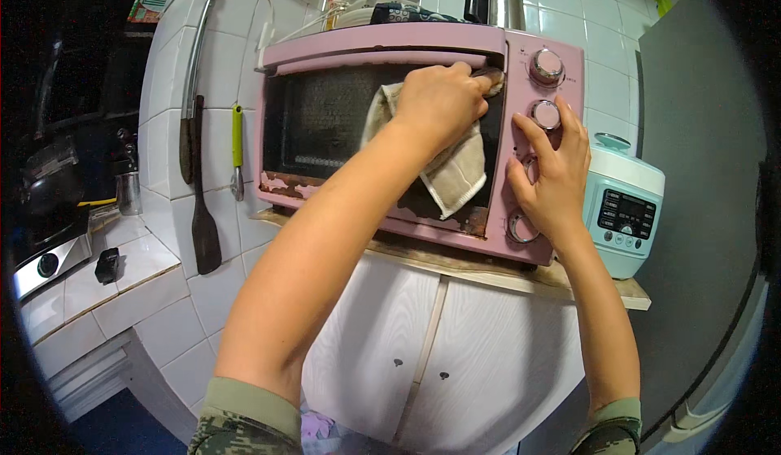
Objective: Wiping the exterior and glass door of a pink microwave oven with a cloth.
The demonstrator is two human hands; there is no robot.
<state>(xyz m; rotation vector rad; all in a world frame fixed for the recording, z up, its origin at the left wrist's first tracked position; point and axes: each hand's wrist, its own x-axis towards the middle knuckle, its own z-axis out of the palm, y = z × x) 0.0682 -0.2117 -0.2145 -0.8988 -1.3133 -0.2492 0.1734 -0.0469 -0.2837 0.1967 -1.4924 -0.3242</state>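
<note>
A pink toaster oven [384, 39] with a dark glass door, its lower edge stained and peeling, stands on a wooden board. My left hand [442, 104] grips a beige cloth [454, 177] and presses part of it against the door's upper right corner, by the end of the handle; the rest of the cloth hangs down over the glass. My right hand [549, 165] rests with spread fingers on the control panel, fingertips around the second knob [545, 115] and the thumb near the third. The top knob [546, 68] is uncovered.
A mint-green rice cooker [625, 211] stands right of the oven, beside a grey refrigerator [695, 168]. Plates, a bottle, a patterned cloth and a metal pitcher [505, 8] are on or behind the oven top. Utensils, including a dark spatula [204, 235], hang on the left tiles. White cabinet doors [488, 345] lie below.
</note>
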